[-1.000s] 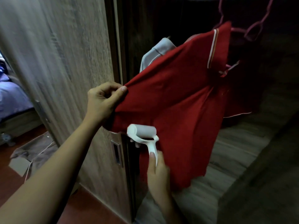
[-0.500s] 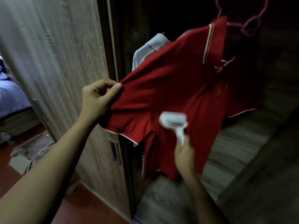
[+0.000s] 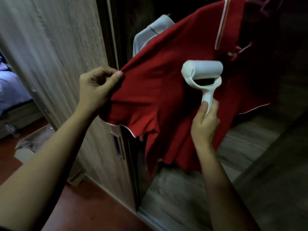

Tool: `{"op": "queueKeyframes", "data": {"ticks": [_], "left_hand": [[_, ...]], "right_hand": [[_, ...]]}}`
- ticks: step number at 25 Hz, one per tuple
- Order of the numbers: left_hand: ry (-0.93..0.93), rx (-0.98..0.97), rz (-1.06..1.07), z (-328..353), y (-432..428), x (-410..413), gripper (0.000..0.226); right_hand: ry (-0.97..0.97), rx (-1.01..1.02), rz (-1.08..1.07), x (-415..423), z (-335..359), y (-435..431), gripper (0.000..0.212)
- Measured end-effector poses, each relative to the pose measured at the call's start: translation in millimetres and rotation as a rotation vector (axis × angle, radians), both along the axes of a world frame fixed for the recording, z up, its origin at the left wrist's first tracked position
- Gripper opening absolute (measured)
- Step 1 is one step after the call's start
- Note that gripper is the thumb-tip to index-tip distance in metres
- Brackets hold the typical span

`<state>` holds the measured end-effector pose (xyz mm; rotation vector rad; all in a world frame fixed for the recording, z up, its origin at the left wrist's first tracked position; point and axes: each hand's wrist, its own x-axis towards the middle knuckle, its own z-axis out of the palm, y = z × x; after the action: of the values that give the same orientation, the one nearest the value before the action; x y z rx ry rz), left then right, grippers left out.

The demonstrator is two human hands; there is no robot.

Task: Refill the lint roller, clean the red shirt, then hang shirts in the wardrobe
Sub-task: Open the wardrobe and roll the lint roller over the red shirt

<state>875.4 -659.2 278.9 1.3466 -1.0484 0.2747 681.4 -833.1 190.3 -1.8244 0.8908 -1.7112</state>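
My left hand [image 3: 98, 88] is closed on the sleeve of the red shirt [image 3: 160, 90], thumb pinched against the curled fingers at the shoulder seam, drawing the cloth out taut toward the wardrobe door [image 3: 66, 64]. My right hand [image 3: 204, 124] is wrapped around the lower handle of the white lint roller [image 3: 202, 75], thumb laid up along the stem, fingers folded behind it. The roller's barrel lies crosswise against the chest of the shirt, just right of the stretch of fabric my left hand holds out, and below the collar with its white and orange stripe. I cannot tell how firmly the barrel presses on the cloth.

The shirt hangs between my two hands and runs up and right into the dark of the open wardrobe; its sleeve hem, edged in white, droops below my left wrist, and the tail falls behind my right forearm. A pale grey shirt [image 3: 150, 34] hangs just behind the red one, its shoulder showing above it. At the top right edge I see part of a pinkish hanger [image 3: 266, 5], dim and blurred.

The door carries a recessed metal pull [image 3: 118, 145] beneath the sleeve. Far left, a bed with blue bedding [image 3: 11, 87] stands on a reddish floor [image 3: 83, 205], with a grey cloth [image 3: 36, 139] lying on it.

I can read no brand, label or writing on the roller or the shirts.
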Motion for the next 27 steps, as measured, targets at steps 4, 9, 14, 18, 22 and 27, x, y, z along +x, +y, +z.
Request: {"op": "queueKeyframes", "data": {"ticks": [4, 9, 14, 18, 22, 27], "left_hand": [[0.002, 0.011, 0.001, 1.2, 1.3, -0.9, 0.015], [-0.049, 0.017, 0.023, -0.5, -0.5, 3.2, 0.011], [-0.05, 0.012, 0.005, 1.0, -0.1, 2.9, 0.014], [-0.039, 0.014, -0.003, 1.4, 0.9, 0.4, 0.014], [-0.039, 0.024, -0.003, 1.8, 1.6, -3.0, 0.009], [-0.011, 0.009, 0.004, 1.0, 1.3, -2.4, 0.012]], "right_hand": [[0.21, 0.159, 0.022, 20.3, -100.5, 12.6, 0.042], [0.838, 0.533, 0.075, 32.3, -217.5, 7.4, 0.041], [0.867, 0.602, 0.057, 16.0, -227.4, -7.7, 0.046], [0.586, 0.31, 0.075, -6.8, -142.5, -21.2, 0.045], [0.307, 0.089, -0.008, -29.1, -26.3, -36.2, 0.041], [0.233, 0.083, -0.024, -23.0, -29.4, -45.7, 0.033]]}}
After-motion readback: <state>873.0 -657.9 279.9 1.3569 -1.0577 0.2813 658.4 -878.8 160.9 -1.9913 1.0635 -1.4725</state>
